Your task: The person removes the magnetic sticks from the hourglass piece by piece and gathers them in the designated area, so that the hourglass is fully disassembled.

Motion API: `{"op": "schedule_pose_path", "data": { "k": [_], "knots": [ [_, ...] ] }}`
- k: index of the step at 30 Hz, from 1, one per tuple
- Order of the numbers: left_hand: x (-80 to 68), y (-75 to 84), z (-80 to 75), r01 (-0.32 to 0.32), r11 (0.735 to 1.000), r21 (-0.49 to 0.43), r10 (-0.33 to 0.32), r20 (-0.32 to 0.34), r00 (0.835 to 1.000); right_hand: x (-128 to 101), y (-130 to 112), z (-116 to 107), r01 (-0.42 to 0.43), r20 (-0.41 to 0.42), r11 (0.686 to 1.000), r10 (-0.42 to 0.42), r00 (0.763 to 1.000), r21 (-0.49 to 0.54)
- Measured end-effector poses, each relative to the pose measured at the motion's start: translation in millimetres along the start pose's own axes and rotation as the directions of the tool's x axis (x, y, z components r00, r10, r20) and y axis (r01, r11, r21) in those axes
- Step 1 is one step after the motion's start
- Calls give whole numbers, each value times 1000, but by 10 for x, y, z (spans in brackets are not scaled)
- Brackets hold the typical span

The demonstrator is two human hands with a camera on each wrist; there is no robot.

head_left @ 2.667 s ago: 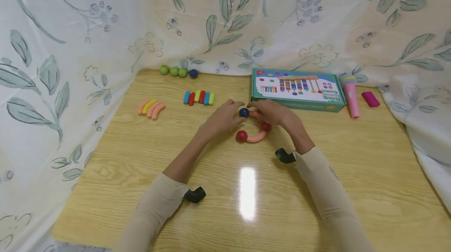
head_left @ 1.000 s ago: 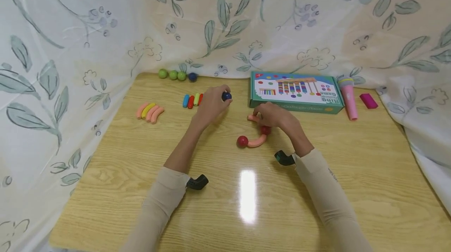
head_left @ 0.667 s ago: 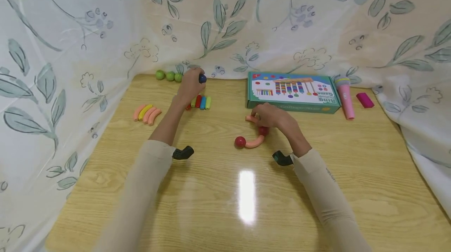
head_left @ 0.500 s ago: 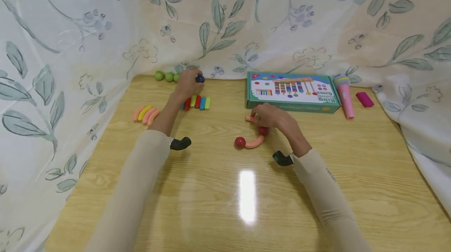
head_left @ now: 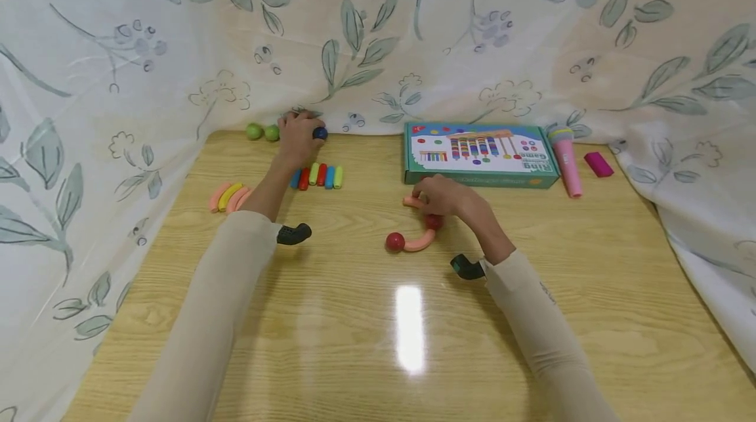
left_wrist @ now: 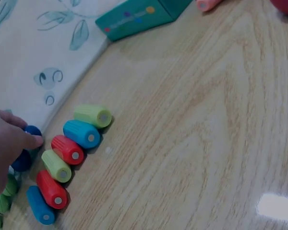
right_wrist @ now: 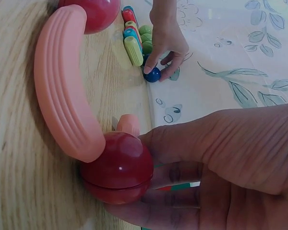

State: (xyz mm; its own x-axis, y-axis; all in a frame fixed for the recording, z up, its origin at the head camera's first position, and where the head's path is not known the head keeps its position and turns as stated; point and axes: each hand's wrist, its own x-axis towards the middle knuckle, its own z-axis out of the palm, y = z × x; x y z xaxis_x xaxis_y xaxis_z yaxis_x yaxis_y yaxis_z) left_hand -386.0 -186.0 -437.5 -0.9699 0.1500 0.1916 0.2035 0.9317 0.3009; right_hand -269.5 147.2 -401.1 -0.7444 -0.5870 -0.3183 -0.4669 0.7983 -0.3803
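My left hand (head_left: 292, 140) pinches a blue ball (head_left: 320, 133) between thumb and fingers at the back left of the table. A second blue ball (left_wrist: 21, 162) sits beside it, by the green balls (head_left: 254, 132). My right hand (head_left: 441, 196) grips a curved pink rod (head_left: 410, 201), whose far part the fingers hide. Right by these fingers is a red ball (right_wrist: 117, 165), where another curved pink rod (right_wrist: 62, 84) also meets. That rod's other end joins a second red ball (head_left: 395, 242). In the left wrist view, straight ribbed sticks (left_wrist: 67, 149) lie near my left hand.
Curved pink and yellow rods (head_left: 229, 197) lie beside my left forearm. Behind my right hand stands a green-edged game box (head_left: 481, 153). A pink toy microphone (head_left: 567, 166) and a magenta block (head_left: 599, 164) are farther right. Patterned cloth (head_left: 378, 35) borders the table.
My left hand has carried the blue ball from the pink rod's end leftward and back to the row of balls. My right hand keeps its hold, and the view has shifted slightly.
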Motion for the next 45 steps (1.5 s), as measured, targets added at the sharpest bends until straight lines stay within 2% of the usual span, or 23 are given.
{"op": "schedule_pose_path", "data": {
  "k": [6, 9, 12, 14, 15, 17, 19, 20, 22, 23, 25, 27, 29, 33, 36, 40, 45],
  "knots": [
    [-52, 23, -71, -8, 1000, -6, 8, 2, 1000, -4, -23, 1, 16, 0, 1000, -16, 1000, 9],
    [-81, 99, -102, -37, 999, 16, 38, -36, 999, 5, -30, 4, 37, -23, 999, -37, 999, 14],
    [-191, 308, -102, -98, 995, 18, 99, -74, 992, 20, -23, 23, 67, -48, 998, -66, 997, 18],
    [-328, 535, -93, -167, 985, -44, 166, -32, 986, 13, -17, 25, 98, -58, 995, -96, 994, 21],
    [-418, 668, -88, -197, 975, -101, 199, 12, 980, 3, -16, 20, 107, -59, 994, -105, 993, 30],
    [-613, 923, -70, -248, 949, -192, 276, 134, 952, -37, -20, -9, 111, -52, 993, -109, 993, 48],
    [-793, 1156, -36, -267, 926, -267, 336, 260, 905, -102, -22, -57, 92, -35, 995, -90, 995, 44],
    [-870, 1250, -4, -279, 920, -276, 360, 307, 881, -133, -22, -81, 65, -20, 997, -64, 998, 48],
    [-994, 1392, 87, -299, 917, -264, 381, 366, 849, -189, -19, -120, 10, 24, 1000, -11, 1000, 25],
    [-1043, 1444, 132, -304, 919, -252, 383, 378, 843, -210, -18, -134, -8, 46, 1000, 7, 999, 7],
    [-1111, 1509, 218, -309, 925, -222, 374, 380, 846, -227, -27, -151, -26, 90, 1000, 27, 996, -14],
    [-1152, 1538, 287, -303, 933, -195, 356, 367, 860, -225, -39, -152, -16, 119, 1000, 19, 993, -27],
    [-1186, 1558, 296, -282, 943, -178, 329, 375, 867, -213, -53, -143, 1, 128, 1000, 2, 992, -22],
    [-1237, 1621, 266, -223, 958, -178, 278, 409, 869, -202, -43, -125, -3, 124, 1000, 5, 992, -15],
    [-1264, 1680, 270, -194, 959, -208, 264, 396, 880, -200, -32, -116, -19, 116, 1000, 21, 993, -21],
    [-1271, 1736, 301, -200, 959, -200, 262, 361, 895, -177, -23, -103, -5, 98, 999, 9, 995, -41],
    [-1275, 1773, 293, -218, 968, -128, 249, 330, 911, -139, -15, -84, 26, 71, 998, -22, 997, -57]
  ]
}}
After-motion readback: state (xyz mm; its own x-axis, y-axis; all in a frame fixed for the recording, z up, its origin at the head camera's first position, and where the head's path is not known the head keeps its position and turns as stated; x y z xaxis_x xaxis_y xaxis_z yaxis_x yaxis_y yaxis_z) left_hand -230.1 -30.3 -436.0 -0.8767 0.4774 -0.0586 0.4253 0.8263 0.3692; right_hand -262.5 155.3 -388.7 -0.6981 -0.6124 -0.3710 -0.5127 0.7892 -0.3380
